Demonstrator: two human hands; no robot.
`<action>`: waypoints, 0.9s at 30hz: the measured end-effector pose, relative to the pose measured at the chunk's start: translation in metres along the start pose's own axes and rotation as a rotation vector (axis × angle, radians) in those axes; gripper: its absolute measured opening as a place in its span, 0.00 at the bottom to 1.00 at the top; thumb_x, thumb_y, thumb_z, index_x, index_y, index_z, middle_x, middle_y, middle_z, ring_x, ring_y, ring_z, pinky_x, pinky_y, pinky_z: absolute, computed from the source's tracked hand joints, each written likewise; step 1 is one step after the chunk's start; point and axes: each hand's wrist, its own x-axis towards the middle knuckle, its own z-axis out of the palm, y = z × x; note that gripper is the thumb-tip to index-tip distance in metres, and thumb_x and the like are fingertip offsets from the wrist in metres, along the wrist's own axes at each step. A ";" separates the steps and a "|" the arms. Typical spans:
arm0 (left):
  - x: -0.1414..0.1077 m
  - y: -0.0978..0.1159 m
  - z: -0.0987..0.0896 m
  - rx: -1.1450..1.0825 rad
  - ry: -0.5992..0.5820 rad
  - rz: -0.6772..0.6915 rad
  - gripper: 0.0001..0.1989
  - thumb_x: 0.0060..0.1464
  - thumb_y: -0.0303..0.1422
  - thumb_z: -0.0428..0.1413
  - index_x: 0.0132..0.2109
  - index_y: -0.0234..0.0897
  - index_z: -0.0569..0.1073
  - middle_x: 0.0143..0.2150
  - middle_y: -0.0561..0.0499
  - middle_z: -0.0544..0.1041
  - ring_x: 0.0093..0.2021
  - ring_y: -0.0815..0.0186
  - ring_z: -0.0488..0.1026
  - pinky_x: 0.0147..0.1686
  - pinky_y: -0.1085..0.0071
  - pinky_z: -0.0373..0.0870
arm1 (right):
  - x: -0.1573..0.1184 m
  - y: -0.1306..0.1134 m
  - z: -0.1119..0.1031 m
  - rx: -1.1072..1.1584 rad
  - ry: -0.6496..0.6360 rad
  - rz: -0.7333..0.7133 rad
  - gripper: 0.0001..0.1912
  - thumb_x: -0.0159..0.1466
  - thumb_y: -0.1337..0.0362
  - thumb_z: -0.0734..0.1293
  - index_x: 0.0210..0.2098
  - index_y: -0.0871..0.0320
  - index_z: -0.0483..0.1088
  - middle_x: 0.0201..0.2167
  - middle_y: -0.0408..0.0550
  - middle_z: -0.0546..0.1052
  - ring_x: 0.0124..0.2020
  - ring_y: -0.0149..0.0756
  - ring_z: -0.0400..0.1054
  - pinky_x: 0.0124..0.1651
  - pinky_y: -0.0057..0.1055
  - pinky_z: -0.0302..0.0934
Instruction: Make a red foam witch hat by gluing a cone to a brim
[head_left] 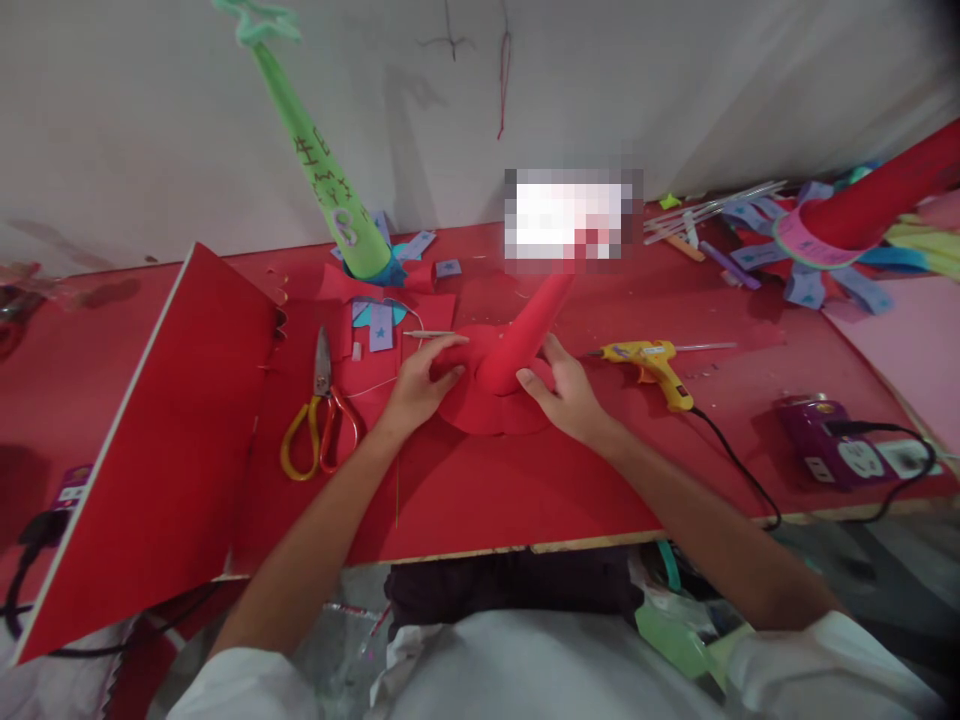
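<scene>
A red paper cone hat (529,325) with a round flat brim (491,415) stands on the red table in front of me, its cone tilted to the right. My left hand (426,385) holds the left side of the brim, thumb on top and fingers curved along the edge. At the base of the cone, my right hand (568,392) grips the hat's right side, thumb against the front and fingers partly hidden behind. Red-and-yellow-handled scissors (322,410) lie to the left. A yellow glue gun (652,362) lies on its side to the right.
A green cone hat (322,180) stands at the back left near paper pieces (381,325). An upright red board (165,450) borders the left. At right are a purple power socket (836,445), a dark cord, clear glue sticks (712,212) and another red cone hat (885,195).
</scene>
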 end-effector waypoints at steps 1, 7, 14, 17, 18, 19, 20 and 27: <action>-0.001 0.003 0.000 0.012 -0.006 0.002 0.16 0.65 0.36 0.61 0.59 0.42 0.78 0.60 0.43 0.82 0.63 0.55 0.78 0.69 0.50 0.72 | 0.000 0.001 0.000 -0.009 -0.010 -0.003 0.26 0.74 0.47 0.65 0.65 0.52 0.68 0.66 0.59 0.76 0.67 0.56 0.72 0.71 0.60 0.66; -0.006 0.029 0.000 0.308 0.136 0.136 0.21 0.72 0.45 0.56 0.65 0.43 0.75 0.78 0.40 0.64 0.75 0.51 0.65 0.76 0.45 0.61 | 0.001 0.001 0.001 -0.037 -0.028 -0.025 0.26 0.74 0.49 0.66 0.67 0.51 0.68 0.65 0.58 0.78 0.67 0.55 0.73 0.69 0.58 0.68; -0.012 0.033 0.018 0.255 -0.065 0.190 0.39 0.64 0.54 0.63 0.73 0.43 0.64 0.71 0.38 0.74 0.72 0.47 0.71 0.76 0.40 0.59 | 0.000 -0.002 0.002 -0.065 -0.091 -0.024 0.26 0.76 0.47 0.62 0.70 0.47 0.67 0.67 0.54 0.77 0.69 0.54 0.71 0.72 0.61 0.66; -0.013 0.026 0.025 0.264 -0.032 0.145 0.34 0.62 0.50 0.66 0.68 0.41 0.69 0.66 0.37 0.78 0.66 0.46 0.76 0.68 0.44 0.70 | 0.000 -0.006 0.003 -0.015 -0.101 -0.018 0.24 0.77 0.50 0.61 0.69 0.46 0.67 0.68 0.52 0.76 0.70 0.52 0.71 0.73 0.60 0.65; -0.013 0.023 0.026 0.262 -0.022 0.130 0.33 0.62 0.49 0.67 0.67 0.41 0.70 0.64 0.37 0.79 0.64 0.46 0.77 0.65 0.45 0.72 | 0.000 -0.006 0.003 0.027 -0.082 -0.008 0.24 0.77 0.50 0.61 0.69 0.46 0.68 0.68 0.52 0.76 0.69 0.51 0.71 0.72 0.59 0.67; -0.013 0.022 0.025 0.260 -0.014 0.118 0.33 0.61 0.49 0.68 0.67 0.41 0.70 0.63 0.37 0.80 0.63 0.46 0.78 0.64 0.45 0.74 | 0.000 -0.007 0.002 0.077 -0.051 0.005 0.23 0.77 0.50 0.61 0.69 0.45 0.68 0.67 0.52 0.76 0.68 0.50 0.72 0.70 0.57 0.68; -0.014 0.020 0.024 0.255 -0.007 0.109 0.34 0.60 0.49 0.68 0.68 0.41 0.70 0.63 0.37 0.80 0.63 0.46 0.78 0.63 0.46 0.74 | 0.001 -0.007 0.002 0.128 -0.007 0.017 0.22 0.77 0.50 0.62 0.68 0.45 0.68 0.66 0.52 0.77 0.66 0.49 0.74 0.69 0.55 0.70; -0.014 0.017 0.018 0.199 -0.024 0.077 0.39 0.60 0.53 0.67 0.71 0.42 0.68 0.66 0.37 0.78 0.65 0.45 0.76 0.64 0.45 0.73 | 0.008 -0.002 -0.009 0.180 0.184 0.040 0.17 0.75 0.48 0.66 0.58 0.46 0.74 0.57 0.52 0.81 0.57 0.45 0.78 0.66 0.52 0.72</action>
